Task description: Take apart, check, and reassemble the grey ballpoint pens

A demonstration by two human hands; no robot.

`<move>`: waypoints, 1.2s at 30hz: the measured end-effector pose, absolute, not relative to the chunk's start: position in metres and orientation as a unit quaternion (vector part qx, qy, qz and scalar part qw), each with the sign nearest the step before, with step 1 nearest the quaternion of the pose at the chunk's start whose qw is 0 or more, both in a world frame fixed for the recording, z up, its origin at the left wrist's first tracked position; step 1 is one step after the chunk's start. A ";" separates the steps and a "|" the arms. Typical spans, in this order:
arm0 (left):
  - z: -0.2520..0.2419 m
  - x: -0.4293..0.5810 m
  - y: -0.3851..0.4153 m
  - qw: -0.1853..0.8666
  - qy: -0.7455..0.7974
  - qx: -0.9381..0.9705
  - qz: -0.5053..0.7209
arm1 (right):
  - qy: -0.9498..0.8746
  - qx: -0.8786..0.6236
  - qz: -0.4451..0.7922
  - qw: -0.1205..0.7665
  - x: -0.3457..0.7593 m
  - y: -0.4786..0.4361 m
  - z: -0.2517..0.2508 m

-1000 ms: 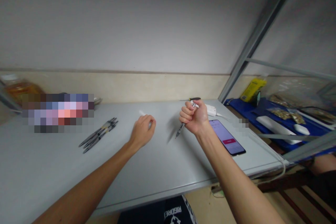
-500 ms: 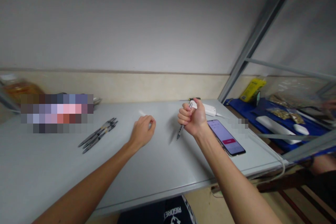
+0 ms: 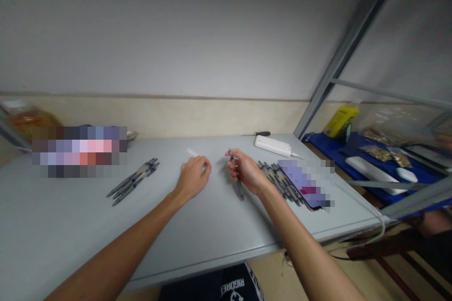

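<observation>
In curled right fingers [image 3: 233, 172], a slim, straight, shiny-ended grey pen [image 3: 240, 190].

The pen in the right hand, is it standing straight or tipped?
Tipped: the pen slants in the right hand, top leaning left.

plastic pens [image 3: 133, 180], semi-gloss desktop [image 3: 197, 233], matt wall [image 3: 176, 33]

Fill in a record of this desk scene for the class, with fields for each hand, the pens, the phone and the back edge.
Right hand: holds a pen
Left hand: loosely curled; contents, if any, hidden
Left pens: grouped on the desk
Right pens: rowed beside the phone
Phone: partly pixelated
Back edge: screwdriver, white corded block
</observation>
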State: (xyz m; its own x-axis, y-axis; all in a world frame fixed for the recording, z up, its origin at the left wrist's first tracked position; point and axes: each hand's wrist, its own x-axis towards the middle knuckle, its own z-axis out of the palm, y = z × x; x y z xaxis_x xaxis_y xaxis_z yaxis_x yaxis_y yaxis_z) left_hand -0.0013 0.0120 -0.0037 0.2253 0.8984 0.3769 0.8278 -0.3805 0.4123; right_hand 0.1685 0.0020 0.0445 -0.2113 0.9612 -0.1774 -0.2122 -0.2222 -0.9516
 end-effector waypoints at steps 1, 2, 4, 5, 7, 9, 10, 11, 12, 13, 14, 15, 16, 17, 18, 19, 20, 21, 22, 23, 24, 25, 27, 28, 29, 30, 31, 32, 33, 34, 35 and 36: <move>-0.004 -0.001 0.012 0.062 0.554 0.781 0.283 | -0.468 -0.452 0.607 0.456 0.167 0.001 0.039; -0.004 -0.001 0.012 0.063 0.554 0.781 0.281 | -0.510 -0.469 0.563 0.451 0.166 0.001 0.034; -0.004 -0.001 0.012 0.064 0.556 0.781 0.278 | -0.595 -0.516 0.444 0.427 0.169 0.001 0.025; -0.004 -0.001 0.012 0.064 0.556 0.781 0.277 | -0.631 -0.542 0.372 0.413 0.172 0.001 0.023; -0.003 -0.002 0.012 0.064 0.555 0.782 0.275 | -0.678 -0.595 0.256 0.348 0.178 0.000 0.020; -0.003 -0.002 0.012 0.066 0.554 0.785 0.271 | -0.696 -0.640 0.190 0.266 0.184 -0.002 0.021; -0.004 -0.002 0.011 0.067 0.552 0.787 0.267 | -0.697 -0.658 0.168 0.230 0.186 -0.004 0.022; -0.004 -0.002 0.011 0.068 0.550 0.790 0.264 | -0.697 -0.672 0.148 0.200 0.188 -0.005 0.024; -0.004 -0.002 0.011 0.068 0.548 0.792 0.261 | -0.696 -0.685 0.127 0.176 0.190 -0.006 0.025; -0.004 -0.002 0.011 0.068 0.547 0.793 0.258 | -0.694 -0.695 0.107 0.155 0.192 -0.007 0.025; -0.005 -0.002 0.011 0.067 0.547 0.794 0.257 | -0.691 -0.704 0.088 0.138 0.194 -0.007 0.026; -0.005 -0.001 0.011 0.067 0.546 0.795 0.257 | -0.689 -0.710 0.072 0.126 0.196 -0.007 0.026; -0.005 -0.001 0.011 0.067 0.545 0.795 0.257 | -0.690 -0.712 0.053 0.120 0.198 -0.007 0.026; -0.005 -0.001 0.011 0.068 0.544 0.796 0.258 | -0.694 -0.710 0.032 0.118 0.201 -0.007 0.025; -0.005 -0.001 0.011 0.069 0.542 0.797 0.258 | -0.699 -0.705 0.007 0.119 0.203 -0.006 0.025; -0.004 -0.001 0.010 0.071 0.540 0.798 0.257 | -0.703 -0.700 -0.017 0.121 0.206 -0.006 0.024; -0.004 -0.001 0.010 0.074 0.539 0.799 0.257 | -0.706 -0.697 -0.041 0.123 0.208 -0.006 0.023; -0.003 -0.001 0.010 0.076 0.539 0.799 0.256 | -0.705 -0.695 -0.063 0.125 0.211 -0.006 0.022; -0.003 -0.001 0.010 0.078 0.539 0.799 0.256 | -0.701 -0.697 -0.080 0.125 0.214 -0.006 0.021; -0.003 0.000 0.010 0.079 0.539 0.799 0.256 | -0.697 -0.700 -0.093 0.126 0.216 -0.005 0.020; -0.003 0.000 0.010 0.080 0.539 0.799 0.255 | -0.693 -0.702 -0.103 0.127 0.219 -0.005 0.019; -0.003 0.000 0.010 0.079 0.540 0.799 0.254 | -0.690 -0.703 -0.112 0.129 0.222 -0.005 0.018; -0.003 0.000 0.010 0.080 0.541 0.799 0.251 | -0.685 -0.706 -0.123 0.134 0.227 -0.005 0.016; -0.003 0.000 0.010 0.080 0.542 0.799 0.250 | -0.681 -0.708 -0.128 0.137 0.230 -0.005 0.014; -0.004 0.000 0.010 0.080 0.542 0.799 0.249 | -0.675 -0.712 -0.133 0.140 0.233 -0.005 0.013; -0.004 0.000 0.010 0.081 0.542 0.799 0.248 | -0.669 -0.717 -0.138 0.142 0.235 -0.005 0.012; -0.004 0.000 0.010 0.082 0.543 0.798 0.247 | -0.663 -0.721 -0.141 0.142 0.237 -0.004 0.011; -0.004 0.000 0.010 0.082 0.544 0.798 0.246 | -0.658 -0.725 -0.143 0.141 0.239 -0.004 0.010; -0.004 0.000 0.011 0.083 0.545 0.797 0.245 | -0.655 -0.729 -0.144 0.139 0.241 -0.004 0.010; -0.004 0.000 0.011 0.083 0.546 0.797 0.244 | -0.653 -0.731 -0.141 0.137 0.243 -0.004 0.010; -0.004 0.000 0.011 0.083 0.547 0.797 0.243 | -0.651 -0.734 -0.138 0.135 0.244 -0.004 0.010; -0.004 0.000 0.011 0.083 0.548 0.796 0.243 | -0.650 -0.736 -0.133 0.136 0.245 -0.004 0.010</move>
